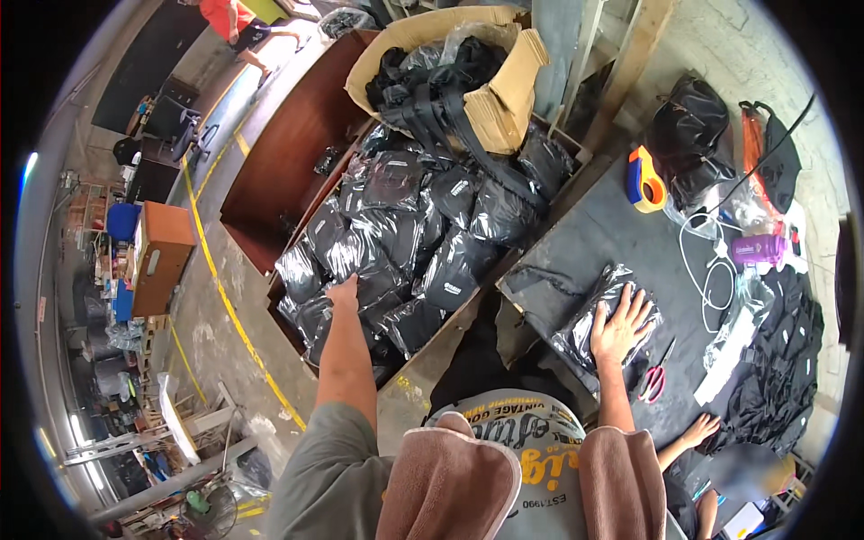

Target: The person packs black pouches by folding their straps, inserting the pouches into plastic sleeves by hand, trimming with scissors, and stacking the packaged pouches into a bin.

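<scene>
My right hand (623, 326) lies with fingers spread on a black package in clear plastic (576, 340), which rests on the dark tabletop. Out to the left, my left hand (342, 291) reaches down onto a heap of plastic-wrapped black bags (387, 225) in a large wooden bin. Its fingers are mostly hidden, so a grip on one of the bags cannot be made out. A pair of red-handled scissors (653, 382) lies just right of my right forearm.
An open cardboard box (515, 103) of black bags and straps sits atop the heap. On the table (576, 243) are a tape dispenser (646, 182), a white cable (688, 270), a purple item (759, 249) and black fabric (774, 360). Another person's hand (700, 430) rests at the table's near right.
</scene>
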Demonstrator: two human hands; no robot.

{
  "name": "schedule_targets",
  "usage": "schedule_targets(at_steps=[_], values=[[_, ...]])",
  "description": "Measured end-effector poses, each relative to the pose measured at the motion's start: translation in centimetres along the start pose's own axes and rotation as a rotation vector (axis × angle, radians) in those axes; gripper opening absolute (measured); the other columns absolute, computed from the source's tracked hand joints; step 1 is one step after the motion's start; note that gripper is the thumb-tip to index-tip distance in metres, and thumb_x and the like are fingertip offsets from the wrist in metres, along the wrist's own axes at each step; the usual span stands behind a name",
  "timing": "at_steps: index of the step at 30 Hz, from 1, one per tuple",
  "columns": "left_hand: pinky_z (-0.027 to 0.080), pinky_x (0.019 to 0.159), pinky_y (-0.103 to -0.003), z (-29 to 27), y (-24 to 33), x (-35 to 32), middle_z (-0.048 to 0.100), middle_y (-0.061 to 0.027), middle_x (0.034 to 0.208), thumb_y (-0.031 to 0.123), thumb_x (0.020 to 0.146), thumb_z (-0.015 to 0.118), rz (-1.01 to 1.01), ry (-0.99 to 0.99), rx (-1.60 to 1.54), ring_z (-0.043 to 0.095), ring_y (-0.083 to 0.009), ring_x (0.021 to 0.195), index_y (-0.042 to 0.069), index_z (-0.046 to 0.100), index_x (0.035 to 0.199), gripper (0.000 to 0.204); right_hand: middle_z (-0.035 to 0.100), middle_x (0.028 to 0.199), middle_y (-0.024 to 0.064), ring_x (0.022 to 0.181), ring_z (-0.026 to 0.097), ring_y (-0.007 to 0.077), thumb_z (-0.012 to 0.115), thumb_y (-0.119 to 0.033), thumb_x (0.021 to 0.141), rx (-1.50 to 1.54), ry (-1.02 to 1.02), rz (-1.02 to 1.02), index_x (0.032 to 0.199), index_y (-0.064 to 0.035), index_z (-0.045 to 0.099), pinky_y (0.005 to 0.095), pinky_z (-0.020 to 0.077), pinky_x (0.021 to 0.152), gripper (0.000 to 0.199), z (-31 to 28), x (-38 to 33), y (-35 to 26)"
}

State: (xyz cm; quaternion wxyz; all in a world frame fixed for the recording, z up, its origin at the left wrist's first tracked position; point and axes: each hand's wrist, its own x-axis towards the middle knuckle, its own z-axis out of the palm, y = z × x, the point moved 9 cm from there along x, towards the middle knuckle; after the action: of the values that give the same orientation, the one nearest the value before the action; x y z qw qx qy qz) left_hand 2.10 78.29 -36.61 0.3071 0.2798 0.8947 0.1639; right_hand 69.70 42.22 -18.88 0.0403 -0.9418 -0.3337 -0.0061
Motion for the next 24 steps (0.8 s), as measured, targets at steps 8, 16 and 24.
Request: schedule_targets(at_steps=[8, 16, 24], values=[[0.054, 0.090, -0.040, -7.9, 13.2, -10.3, 0.075, -0.0133, 0.112, 0.011, 0.093, 0.073, 0.916, 0.211, -0.062, 0.072, -0.0275, 0.102, 0.001, 0.071, 0.123, 0.032, 0.049, 0.158, 0.0198, 0.154, 0.034, 0.0449, 0.082, -0.032, 0.085, 0.239, -0.020, -0.200, 0.153, -0.0097, 0.051, 0.0694, 0.0212, 0.122, 0.079, -11.2, 1.7, -5.5], [0.023, 0.125, -0.061, -9.0, 24.7, -58.8, 0.071, 0.0053, 0.101, 0.011, 0.091, 0.072, 2.176, 0.005, 0.265, 0.063, -0.0219, 0.125, 0.027, 0.081, 0.104, 0.022, 0.056, 0.152, 0.0170, 0.144, 0.051, 0.0351, 0.084, -0.023, 0.081, 0.502, 0.099, -0.744, 0.154, -0.0018, 0.048, 0.0581, 0.0309, 0.124, 0.084, -21.8, -2.7, -17.1], [0.047, 0.107, -0.043, 6.4, 20.6, -60.1, 0.056, -0.0175, 0.139, 0.020, 0.101, 0.074, 1.449, -0.754, -0.315, 0.057, -0.0277, 0.126, 0.001, 0.041, 0.154, 0.065, 0.056, 0.151, 0.0209, 0.132, 0.060, 0.0242, 0.067, -0.009, 0.102, 1.228, 0.221, -0.061, 0.159, -0.0029, 0.042, 0.0359, 0.0480, 0.111, 0.063, -18.3, -1.8, 1.6]])
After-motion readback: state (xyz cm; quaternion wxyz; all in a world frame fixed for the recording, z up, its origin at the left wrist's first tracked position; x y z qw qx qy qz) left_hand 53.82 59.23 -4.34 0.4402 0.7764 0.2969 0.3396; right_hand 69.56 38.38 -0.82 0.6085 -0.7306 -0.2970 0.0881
